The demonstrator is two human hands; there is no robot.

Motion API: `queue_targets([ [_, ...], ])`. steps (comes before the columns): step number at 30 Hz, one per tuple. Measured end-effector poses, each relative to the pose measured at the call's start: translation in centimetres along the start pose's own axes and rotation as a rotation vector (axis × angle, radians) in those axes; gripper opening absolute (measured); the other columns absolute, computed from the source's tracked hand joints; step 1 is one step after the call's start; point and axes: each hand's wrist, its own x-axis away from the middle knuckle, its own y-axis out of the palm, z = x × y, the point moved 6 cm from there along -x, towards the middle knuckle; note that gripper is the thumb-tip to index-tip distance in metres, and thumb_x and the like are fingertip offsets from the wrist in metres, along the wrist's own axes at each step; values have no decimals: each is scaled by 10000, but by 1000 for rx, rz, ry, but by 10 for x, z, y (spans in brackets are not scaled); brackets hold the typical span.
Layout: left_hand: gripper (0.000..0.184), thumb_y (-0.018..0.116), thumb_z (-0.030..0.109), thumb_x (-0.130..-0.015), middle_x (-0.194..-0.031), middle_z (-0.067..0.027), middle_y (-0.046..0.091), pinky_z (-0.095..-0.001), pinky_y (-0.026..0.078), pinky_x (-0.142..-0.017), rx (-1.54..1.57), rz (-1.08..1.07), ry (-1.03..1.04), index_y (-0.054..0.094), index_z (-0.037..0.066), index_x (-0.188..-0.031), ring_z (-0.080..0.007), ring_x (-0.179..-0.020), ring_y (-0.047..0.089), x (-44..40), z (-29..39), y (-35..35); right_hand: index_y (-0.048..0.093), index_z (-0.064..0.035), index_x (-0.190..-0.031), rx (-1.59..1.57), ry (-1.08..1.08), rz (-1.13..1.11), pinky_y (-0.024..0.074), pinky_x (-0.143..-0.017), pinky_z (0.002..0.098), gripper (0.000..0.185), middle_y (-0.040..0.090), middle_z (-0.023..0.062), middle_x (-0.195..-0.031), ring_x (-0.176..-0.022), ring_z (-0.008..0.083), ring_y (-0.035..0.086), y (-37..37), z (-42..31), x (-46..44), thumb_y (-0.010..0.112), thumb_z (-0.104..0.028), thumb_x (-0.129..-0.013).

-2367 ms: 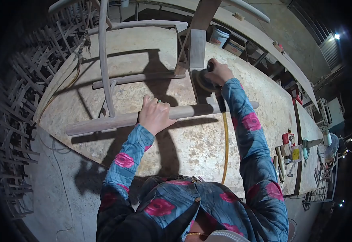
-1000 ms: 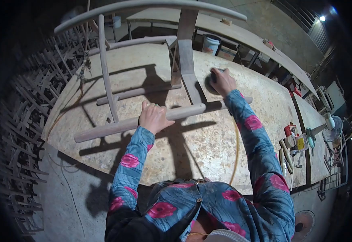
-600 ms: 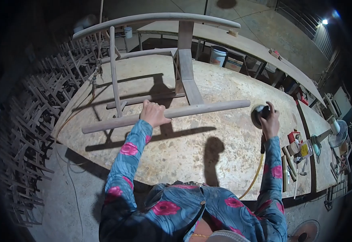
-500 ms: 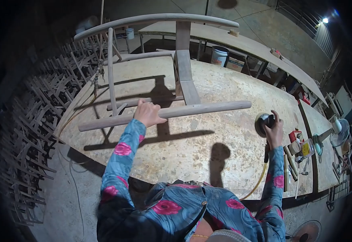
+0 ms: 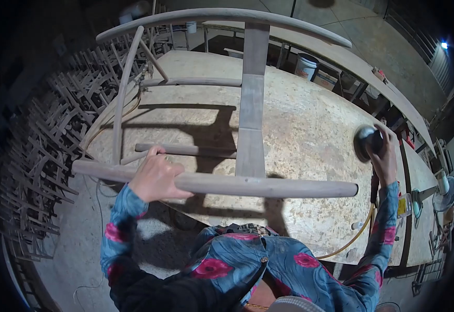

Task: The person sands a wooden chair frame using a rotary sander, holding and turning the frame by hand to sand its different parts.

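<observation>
A wooden chair frame (image 5: 251, 104) lies on its side over the pale, stained worktable (image 5: 310, 119). My left hand (image 5: 159, 174) is wrapped round its nearest rail (image 5: 268, 187), left of the middle. That rail appears raised off the tabletop. Out at the right, my right hand (image 5: 386, 151) grips a round dark sander (image 5: 366, 143), apart from the chair frame. A yellow hose (image 5: 353, 240) curves from below the right hand toward my body.
Many stacked wooden frames (image 5: 34, 156) crowd the floor at left. Behind stands a long bench (image 5: 341, 54) with a white bucket (image 5: 305, 67) beneath it. A clear yellow-labelled container (image 5: 404, 205) and a fan (image 5: 445, 193) are at right.
The chair frame has tilted and its near rail has come closer to me, with my left hand on it. My right hand has carried the sander away from the frame to the right.
</observation>
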Motion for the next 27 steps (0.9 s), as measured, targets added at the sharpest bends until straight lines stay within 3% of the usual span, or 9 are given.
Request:
queue_targets([
  [4, 399, 800, 422, -564, -508, -110, 548, -428, 374, -912, 20, -4, -31, 628, 64, -601, -292, -547, 568, 11, 9, -4, 554, -166, -1203, 7, -172, -104, 502, -862, 417, 449, 513, 195, -1155, -1039, 369, 569, 33, -101, -58, 702, -170, -779],
  [6, 395, 795, 417, -575, -504, -114, 546, -437, 373, -916, 26, 14, -22, 617, 64, -591, -292, -569, 589, 14, 11, -5, 558, -166, -1183, 73, -412, -187, 542, -793, 430, 406, 513, 238, -1119, -922, 383, 623, 79, -138, -81, 684, -232, -803],
  [8, 397, 793, 419, -581, -502, -115, 548, -442, 370, -930, 39, 30, -18, 615, 64, -593, -290, -579, 598, 14, 12, -6, 546, -191, -1200, 93, -429, -349, 564, -712, 426, 394, 513, 238, -1041, -752, 372, 656, 117, -185, -88, 651, -251, -825],
  [12, 400, 790, 427, -590, -505, -112, 557, -453, 356, -976, 19, 43, -47, 622, 65, -614, -286, -589, 612, 14, 11, -7, 543, -247, -1183, -13, -582, -369, 572, -612, 433, 382, 474, 233, -1047, -674, 381, 648, 168, -245, -74, 652, -239, -817],
  [16, 388, 801, 416, -583, -501, -108, 559, -453, 370, -977, 54, 38, -54, 629, 71, -627, -264, -581, 620, 13, 12, -9, 547, -240, -1172, -91, -551, -344, 562, -599, 444, 396, 473, 228, -1012, -652, 393, 637, 179, -279, -76, 658, -188, -796],
  [18, 386, 813, 406, -566, -502, -106, 557, -463, 391, -959, 55, 39, -51, 627, 73, -625, -259, -582, 620, 14, 14, -9, 549, -235, -1170, -97, -499, -363, 559, -601, 443, 401, 473, 225, -1002, -654, 394, 636, 183, -278, -85, 658, -172, -789],
  [20, 380, 822, 392, -544, -514, -98, 561, -479, 404, -946, 59, 47, -74, 627, 77, -625, -260, -594, 621, 14, 16, -12, 551, -225, -1169, -106, -468, -238, 555, -608, 439, 410, 477, 222, -990, -668, 396, 638, 181, -273, -99, 657, -162, -778],
  [21, 380, 822, 392, -544, -514, -98, 561, -479, 404, -946, 59, 45, -75, 627, 77, -625, -260, -594, 621, 15, 16, -10, 530, -200, -1187, -69, -428, -276, 562, -662, 433, 443, 478, 237, -1052, -726, 401, 647, 180, -271, -104, 673, -156, -770],
  [27, 363, 825, 370, -524, -531, -82, 568, -487, 409, -942, 69, 66, -100, 621, 86, -620, -254, -612, 625, 17, 14, -8, 529, -202, -1192, -24, -365, -289, 557, -668, 430, 454, 489, 224, -1002, -744, 390, 649, 167, -248, -105, 685, -164, -768],
])
